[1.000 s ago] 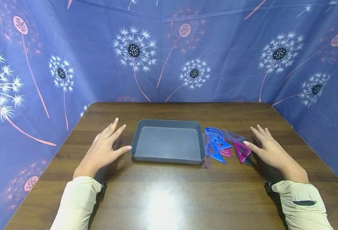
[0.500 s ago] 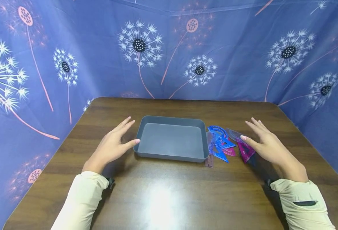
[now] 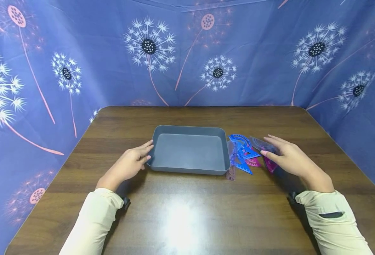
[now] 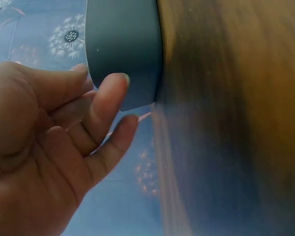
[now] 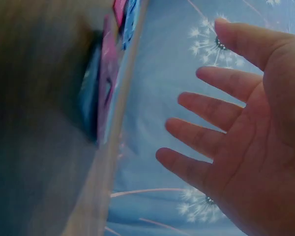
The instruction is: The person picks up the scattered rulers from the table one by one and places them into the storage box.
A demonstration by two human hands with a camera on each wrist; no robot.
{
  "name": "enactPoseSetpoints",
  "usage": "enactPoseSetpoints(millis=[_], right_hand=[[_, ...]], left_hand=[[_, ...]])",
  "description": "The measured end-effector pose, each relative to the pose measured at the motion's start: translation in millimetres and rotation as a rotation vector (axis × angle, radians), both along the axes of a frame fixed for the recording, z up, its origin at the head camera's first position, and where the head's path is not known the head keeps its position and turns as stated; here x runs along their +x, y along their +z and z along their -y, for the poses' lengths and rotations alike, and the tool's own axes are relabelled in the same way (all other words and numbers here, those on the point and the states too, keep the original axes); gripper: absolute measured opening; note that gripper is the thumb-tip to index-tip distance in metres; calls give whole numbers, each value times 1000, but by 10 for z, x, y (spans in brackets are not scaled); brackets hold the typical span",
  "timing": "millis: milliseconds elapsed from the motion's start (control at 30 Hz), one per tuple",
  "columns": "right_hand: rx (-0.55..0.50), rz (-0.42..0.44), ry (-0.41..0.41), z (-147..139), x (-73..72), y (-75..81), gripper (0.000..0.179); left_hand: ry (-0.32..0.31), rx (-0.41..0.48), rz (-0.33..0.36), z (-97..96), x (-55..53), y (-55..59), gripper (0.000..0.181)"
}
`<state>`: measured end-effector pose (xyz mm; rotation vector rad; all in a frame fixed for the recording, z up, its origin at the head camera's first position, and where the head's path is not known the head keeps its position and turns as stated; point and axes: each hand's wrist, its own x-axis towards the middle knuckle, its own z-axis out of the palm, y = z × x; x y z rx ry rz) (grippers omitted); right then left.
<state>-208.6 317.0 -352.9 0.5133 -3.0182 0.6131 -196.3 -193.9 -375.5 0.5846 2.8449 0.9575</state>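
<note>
A dark grey rectangular tray [image 3: 188, 150] with low walls lies on the wooden table. At its left rim is my left hand [image 3: 128, 164], fingers loosely bent and fingertips right at the edge. In the left wrist view, fingers [image 4: 119, 83] overlap the tray's outer wall [image 4: 125, 44]. My right hand [image 3: 292, 159] hovers with spread fingers over the right part of a pile of plastic drawing tools. A pink set square [image 3: 270, 165] and a clear protractor [image 3: 260, 143] are partly under it. Blue set squares [image 3: 245, 168], a blue protractor [image 3: 240, 139] and a clear ruler [image 3: 231, 173] lie nearer the tray.
The brown table [image 3: 187, 212] stands against a blue dandelion-patterned cloth [image 3: 254, 71] that hangs behind it and at both sides. A bright light reflection shows on the front of the tabletop. The ruler lies along the tray's right wall.
My left hand has come in to the tray's left rim, with its fingers drawn closer together. My right hand has shifted left over the drawing tools. The head view has tilted slightly.
</note>
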Motion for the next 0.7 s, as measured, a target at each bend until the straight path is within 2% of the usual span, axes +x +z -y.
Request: enactPoseSetpoints(millis=[100,333,467,700], right_hand=[[36,20,-12,-36,-4,-36,68],[109,32,-3,-149,-60,-152,65],[113,64,-23,-198,-99,-204,63],[105,152,-98,-241,-128,-246,75]], left_hand=[[-13,-20,27,18,6,-7,48],[-14,-120,3,60,-4,5,49],[-13,-115,5,90,-6,12,51],[10,-122,0,109,-7,23,50]])
